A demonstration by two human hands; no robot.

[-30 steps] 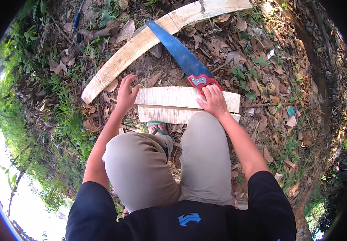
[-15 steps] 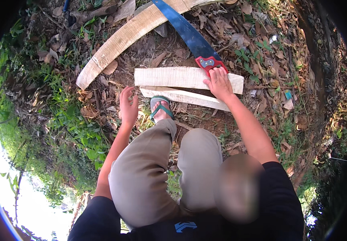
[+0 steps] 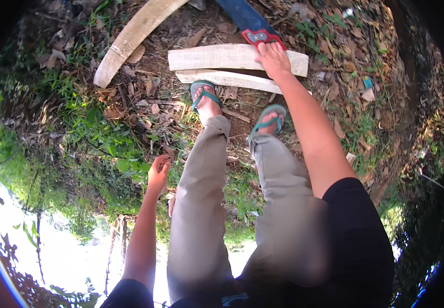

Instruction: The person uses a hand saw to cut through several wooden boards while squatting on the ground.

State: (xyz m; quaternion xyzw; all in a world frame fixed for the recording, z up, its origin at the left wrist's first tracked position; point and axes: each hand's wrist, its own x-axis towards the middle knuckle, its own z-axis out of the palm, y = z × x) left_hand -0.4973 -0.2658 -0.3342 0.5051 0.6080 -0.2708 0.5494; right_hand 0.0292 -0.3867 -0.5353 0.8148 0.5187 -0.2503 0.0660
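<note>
My right hand (image 3: 274, 60) is closed on the red handle (image 3: 259, 37) of a handsaw with a dark blue blade (image 3: 246, 16). Under that hand lies a pale, sawn wooden piece (image 3: 209, 57), its right end showing past my fingers. A thinner wooden strip (image 3: 227, 78) rests just below it, close to my left sandal (image 3: 202, 84). My left hand (image 3: 158, 172) hangs beside my left leg, fingers loosely bent and apart, holding nothing.
A long curved board (image 3: 129, 41) lies at the upper left, running out of the picture. Dry leaves (image 3: 335, 92) and twigs litter the soil. Green plants (image 3: 93, 128) grow along the left. My right sandal (image 3: 270, 115) stands below the strip.
My left hand has drawn back from beside the wood toward my leg. My legs look straighter and my right foot has come into view. The right hand stays at the saw handle.
</note>
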